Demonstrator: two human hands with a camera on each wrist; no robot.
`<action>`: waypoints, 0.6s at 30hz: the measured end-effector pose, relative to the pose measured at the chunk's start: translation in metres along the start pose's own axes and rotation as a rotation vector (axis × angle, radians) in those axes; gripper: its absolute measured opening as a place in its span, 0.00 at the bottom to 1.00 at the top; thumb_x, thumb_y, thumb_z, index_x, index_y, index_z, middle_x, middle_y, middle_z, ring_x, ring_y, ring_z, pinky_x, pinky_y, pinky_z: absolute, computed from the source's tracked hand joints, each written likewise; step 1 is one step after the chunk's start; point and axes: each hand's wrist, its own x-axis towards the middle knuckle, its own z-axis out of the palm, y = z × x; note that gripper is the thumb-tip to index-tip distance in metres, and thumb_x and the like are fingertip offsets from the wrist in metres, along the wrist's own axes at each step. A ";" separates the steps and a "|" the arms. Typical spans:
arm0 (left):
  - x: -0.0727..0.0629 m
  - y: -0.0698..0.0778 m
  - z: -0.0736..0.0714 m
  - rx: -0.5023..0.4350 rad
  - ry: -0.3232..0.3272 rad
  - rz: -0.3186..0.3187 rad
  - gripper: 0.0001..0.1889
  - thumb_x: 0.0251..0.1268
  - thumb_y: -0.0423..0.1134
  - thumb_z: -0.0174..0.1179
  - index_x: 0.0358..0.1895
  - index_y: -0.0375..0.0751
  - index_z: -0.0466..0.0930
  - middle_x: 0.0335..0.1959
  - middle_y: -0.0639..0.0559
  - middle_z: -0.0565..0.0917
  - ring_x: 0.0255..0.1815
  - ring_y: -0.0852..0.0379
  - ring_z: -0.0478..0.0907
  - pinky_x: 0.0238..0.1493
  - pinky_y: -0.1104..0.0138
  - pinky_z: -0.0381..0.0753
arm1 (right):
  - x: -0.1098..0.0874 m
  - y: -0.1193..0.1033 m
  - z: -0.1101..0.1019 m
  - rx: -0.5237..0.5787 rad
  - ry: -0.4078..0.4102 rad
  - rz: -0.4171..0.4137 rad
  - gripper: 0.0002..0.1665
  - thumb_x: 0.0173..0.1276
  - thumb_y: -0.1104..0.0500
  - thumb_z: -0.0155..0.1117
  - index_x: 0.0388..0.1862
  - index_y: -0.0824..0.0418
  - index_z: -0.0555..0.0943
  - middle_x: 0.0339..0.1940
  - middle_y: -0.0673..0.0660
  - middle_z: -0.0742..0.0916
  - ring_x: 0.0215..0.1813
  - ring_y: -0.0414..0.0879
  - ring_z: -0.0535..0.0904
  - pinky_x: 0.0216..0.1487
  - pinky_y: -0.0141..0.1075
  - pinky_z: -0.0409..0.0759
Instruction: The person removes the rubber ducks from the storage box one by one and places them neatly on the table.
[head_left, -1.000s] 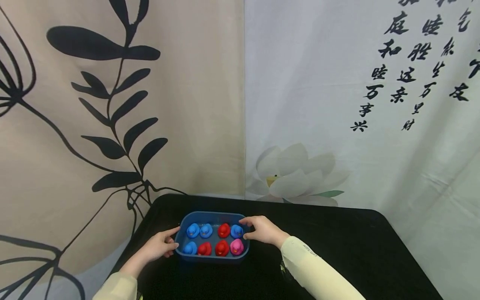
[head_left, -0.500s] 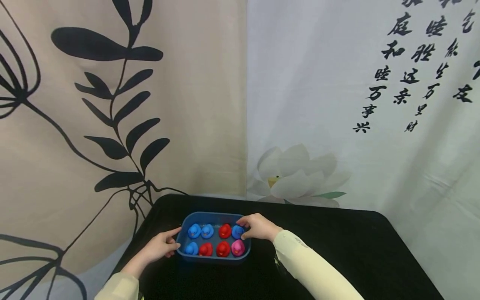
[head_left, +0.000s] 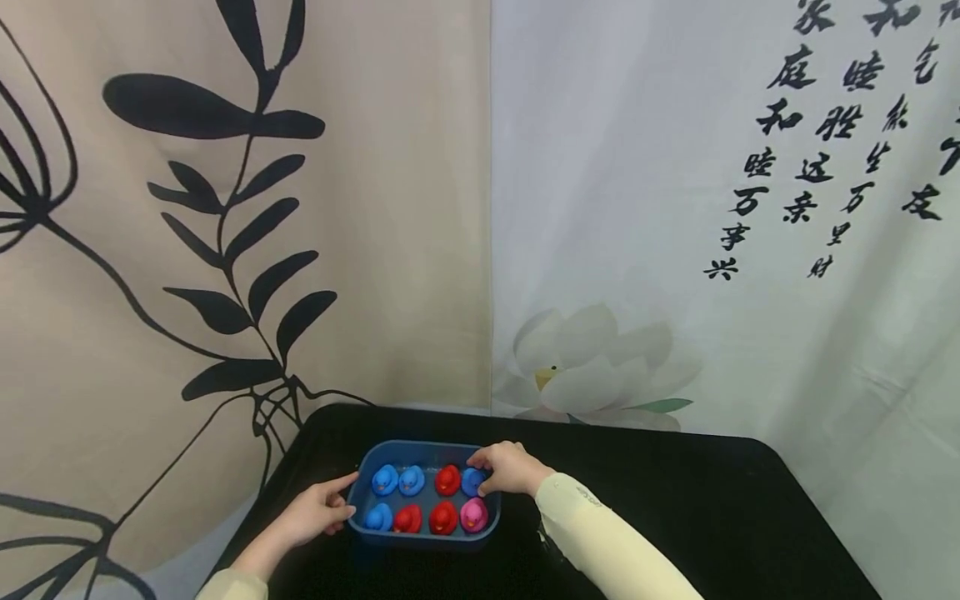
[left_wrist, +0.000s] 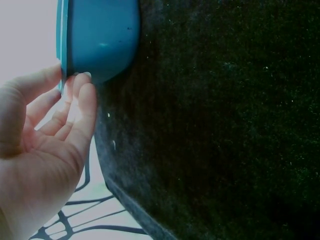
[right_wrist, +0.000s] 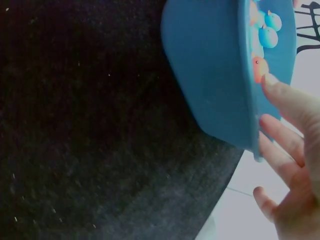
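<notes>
A blue plastic tub [head_left: 423,538] holds several small rubber ducks in two rows. At its left end my left hand [head_left: 311,510] pinches the rim between thumb and fingers, also plain in the left wrist view on the tub [left_wrist: 102,40]. My right hand [head_left: 513,468] reaches over the right rim, thumb and fingers spread about the back-right blue duck [head_left: 472,482], which they partly cover. Beside that duck sits a red duck [head_left: 447,479], and in front of it a pink duck [head_left: 473,515]. The tub wall hides the blue duck in the right wrist view, so contact cannot be told.
More ducks stand in the tub, among them a back-left blue duck [head_left: 385,479] and a front red duck [head_left: 443,517]. A black cloth-covered table [head_left: 637,500] lies underneath. Behind it hangs a printed curtain [head_left: 405,208] with leaves and writing.
My right hand has moved left and inward over the tub's right rim, now covering more of the blue duck. The left hand keeps its hold on the rim. The head view has tilted slightly.
</notes>
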 end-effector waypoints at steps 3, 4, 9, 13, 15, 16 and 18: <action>-0.001 0.001 0.000 0.000 0.013 -0.001 0.34 0.63 0.34 0.60 0.69 0.23 0.58 0.27 0.45 0.79 0.29 0.49 0.79 0.31 0.59 0.81 | 0.001 0.002 0.005 0.052 0.010 0.001 0.25 0.56 0.56 0.75 0.55 0.56 0.83 0.48 0.50 0.87 0.50 0.42 0.81 0.53 0.41 0.78; -0.001 0.002 0.000 0.000 0.013 -0.001 0.34 0.63 0.34 0.60 0.69 0.23 0.58 0.27 0.46 0.79 0.29 0.48 0.79 0.31 0.59 0.81 | 0.001 0.002 0.006 0.064 0.012 0.002 0.25 0.56 0.57 0.74 0.55 0.56 0.83 0.49 0.51 0.87 0.50 0.43 0.82 0.52 0.40 0.79; -0.001 0.002 -0.001 -0.006 0.011 -0.003 0.34 0.63 0.34 0.59 0.69 0.23 0.57 0.28 0.45 0.79 0.30 0.47 0.80 0.32 0.58 0.81 | 0.004 0.003 0.014 0.046 0.029 0.011 0.23 0.58 0.57 0.73 0.55 0.56 0.83 0.49 0.51 0.86 0.50 0.42 0.81 0.54 0.41 0.78; 0.000 0.001 0.000 -0.012 0.007 -0.010 0.35 0.63 0.35 0.60 0.70 0.23 0.57 0.29 0.44 0.80 0.30 0.48 0.80 0.32 0.58 0.81 | 0.005 0.001 0.017 -0.025 0.035 0.014 0.22 0.59 0.58 0.72 0.53 0.57 0.83 0.49 0.51 0.86 0.49 0.42 0.81 0.53 0.40 0.79; 0.000 0.001 0.001 -0.009 0.006 -0.011 0.35 0.63 0.36 0.60 0.70 0.23 0.57 0.29 0.44 0.80 0.30 0.48 0.80 0.32 0.59 0.81 | 0.005 0.000 0.017 -0.086 0.035 0.012 0.21 0.59 0.58 0.72 0.53 0.56 0.84 0.48 0.50 0.86 0.49 0.42 0.81 0.52 0.39 0.79; 0.000 0.001 0.001 -0.009 0.006 -0.012 0.35 0.63 0.36 0.60 0.70 0.23 0.57 0.29 0.44 0.80 0.30 0.48 0.80 0.32 0.59 0.81 | 0.005 0.000 0.018 -0.117 0.036 0.008 0.20 0.59 0.58 0.72 0.52 0.56 0.84 0.48 0.50 0.86 0.49 0.42 0.81 0.53 0.40 0.79; 0.000 0.002 0.002 -0.009 0.004 -0.012 0.35 0.63 0.36 0.60 0.70 0.24 0.57 0.29 0.44 0.80 0.30 0.47 0.80 0.32 0.59 0.81 | 0.004 0.000 0.018 -0.171 0.034 0.006 0.20 0.59 0.58 0.72 0.52 0.55 0.84 0.48 0.49 0.86 0.50 0.42 0.81 0.53 0.39 0.79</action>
